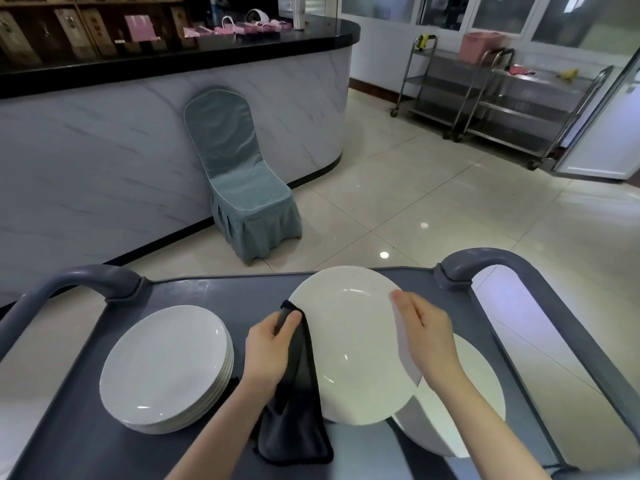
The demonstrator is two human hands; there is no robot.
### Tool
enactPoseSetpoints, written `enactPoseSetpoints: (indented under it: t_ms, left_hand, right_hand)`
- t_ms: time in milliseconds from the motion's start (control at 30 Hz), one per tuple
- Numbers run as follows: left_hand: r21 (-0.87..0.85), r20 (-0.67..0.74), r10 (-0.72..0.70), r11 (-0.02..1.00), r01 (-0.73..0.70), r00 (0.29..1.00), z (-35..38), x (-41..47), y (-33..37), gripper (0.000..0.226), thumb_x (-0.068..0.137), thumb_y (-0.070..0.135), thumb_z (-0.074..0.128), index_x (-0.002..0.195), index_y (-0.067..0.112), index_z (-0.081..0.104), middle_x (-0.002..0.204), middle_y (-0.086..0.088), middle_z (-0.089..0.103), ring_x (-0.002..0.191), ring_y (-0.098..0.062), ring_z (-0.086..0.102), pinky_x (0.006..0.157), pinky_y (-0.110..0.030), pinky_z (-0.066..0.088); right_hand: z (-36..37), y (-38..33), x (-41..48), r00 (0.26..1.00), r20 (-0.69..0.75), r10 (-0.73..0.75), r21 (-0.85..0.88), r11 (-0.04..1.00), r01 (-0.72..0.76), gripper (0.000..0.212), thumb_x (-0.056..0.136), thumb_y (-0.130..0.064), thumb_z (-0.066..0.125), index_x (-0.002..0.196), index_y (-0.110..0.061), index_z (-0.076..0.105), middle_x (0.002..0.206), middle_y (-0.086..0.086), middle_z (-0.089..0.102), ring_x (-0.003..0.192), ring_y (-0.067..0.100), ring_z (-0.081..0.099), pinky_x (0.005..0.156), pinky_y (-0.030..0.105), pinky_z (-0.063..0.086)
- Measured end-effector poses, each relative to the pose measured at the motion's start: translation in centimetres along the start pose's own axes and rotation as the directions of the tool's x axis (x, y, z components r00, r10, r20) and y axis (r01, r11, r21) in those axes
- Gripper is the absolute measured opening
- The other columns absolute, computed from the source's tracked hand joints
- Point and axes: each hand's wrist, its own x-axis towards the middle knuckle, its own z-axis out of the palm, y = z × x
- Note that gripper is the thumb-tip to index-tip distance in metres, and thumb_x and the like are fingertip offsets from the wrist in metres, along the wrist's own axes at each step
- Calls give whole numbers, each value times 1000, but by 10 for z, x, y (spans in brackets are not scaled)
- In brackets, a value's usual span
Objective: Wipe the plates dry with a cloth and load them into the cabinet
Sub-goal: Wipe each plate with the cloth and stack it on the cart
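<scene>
Closest to the camera, two bare forearms reach in over a grey trolley surface (207, 292). The left hand (273, 344) has its fingers curled round a dark cloth (294, 420) and pinches it against the left rim of a white plate (349, 344). The rest of the cloth hangs down to the surface. The right hand (426, 337) holds the opposite rim, its fingers together and laid along the edge. The plate is held between the two hands, tilted up toward the camera, above the surface.

To its left a stack of white plates (166, 368) rests flat on the surface. Another pile of plates (460, 403) lies on the right, partly under the held plate and the right forearm. A rounded grey handle (86, 275) rises at the surface's far left corner, and a matching one (485, 261) at the far right.

Beyond the trolley lies a glossy pale tiled floor (415, 188) with light spots reflected in it. A chair in a blue-green fabric cover (242, 188) stands against a curved bar (138, 133) with a marble-look front and a black top. Pink bags (242, 27) sit on that top, with dark shelves of boxes behind them. At the far right, two steel trolleys (502, 98) are parked side by side below a row of windows. A pink box (483, 46) sits on the nearer trolley's top shelf.
</scene>
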Motion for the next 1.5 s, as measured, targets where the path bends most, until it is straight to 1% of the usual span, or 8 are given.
enactPoseSetpoints:
  t_ms: [267, 467, 600, 833, 967, 1167, 1333, 1500]
  left_hand:
    - [222, 456, 367, 835, -503, 811, -8, 11, 47, 24, 89, 29, 71, 66, 25, 62, 62, 6, 60, 61, -3, 47, 63, -24, 41]
    - [78, 45, 151, 985, -155, 987, -6, 3, 17, 30, 92, 30, 64, 72, 10, 61, 63, 1, 58, 62, -7, 47, 61, -22, 40]
    - [23, 54, -9, 1000, 7, 999, -6, 0, -6, 38, 93, 31, 64, 79, -4, 58, 67, -1, 53, 68, -14, 46, 64, -31, 38]
    - [222, 533, 310, 847, -483, 788, -6, 5, 29, 23, 87, 37, 68, 74, 19, 64, 66, 6, 62, 63, -1, 48, 63, -19, 41]
    - [163, 267, 329, 911, -378, 906, -13, 12, 31, 25, 91, 31, 66, 68, 21, 62, 62, 12, 60, 60, 1, 48, 59, -12, 39]
    - [-539, -213, -322, 826, 164, 922, 27, -9, 14, 32, 96, 32, 60, 75, 9, 67, 61, 11, 67, 64, -10, 59, 58, -23, 51]
    - [-479, -254, -285, 867, 135, 924, 17, -7, 6, 35, 95, 33, 62, 73, 6, 63, 64, 2, 60, 65, -17, 53, 66, -32, 47]
    - [-15, -200, 176, 983, -182, 964, -14, 3, 20, 35, 93, 35, 60, 65, 15, 52, 56, 3, 48, 60, -11, 40, 59, -31, 39]
  right_hand:
    - [13, -17, 0, 880, 441, -179, -194, 938, 288, 41, 99, -33, 57, 71, -4, 53, 65, 11, 48, 61, 7, 36, 60, 29, 33]
    - [-1, -11, 3, 987, 144, -63, -2, 998, 64, 37, 97, -24, 61, 64, -9, 54, 62, -3, 41, 60, 8, 32, 54, 18, 29]
    - [2, 3, -8, 990, 143, -10, 33, 999, 5, 40, 99, -23, 59, 67, -3, 44, 64, -3, 35, 60, 9, 29, 51, 18, 27]
    - [11, -6, -11, 861, 481, -166, -148, 952, 267, 42, 98, -32, 59, 68, -6, 47, 61, -3, 39, 62, 7, 34, 59, 30, 31]
    - [-1, -18, 3, 954, 262, -145, -45, 986, 162, 40, 96, -26, 63, 62, -11, 48, 59, -6, 37, 59, 6, 31, 54, 21, 29]
    - [42, -26, -13, 919, -345, 191, 384, 922, -48, 52, 99, -34, 54, 48, -35, 40, 51, -18, 29, 52, 3, 27, 48, 13, 28]
    - [41, 7, -24, 967, -140, 211, 324, 933, -157, 35, 102, -41, 46, 67, -36, 52, 58, -22, 49, 56, -1, 43, 64, 30, 38]
    - [6, 1, -2, 995, 96, -4, 149, 989, -11, 3, 95, -28, 65, 97, -27, 66, 88, -14, 70, 82, 10, 65, 75, 26, 50]
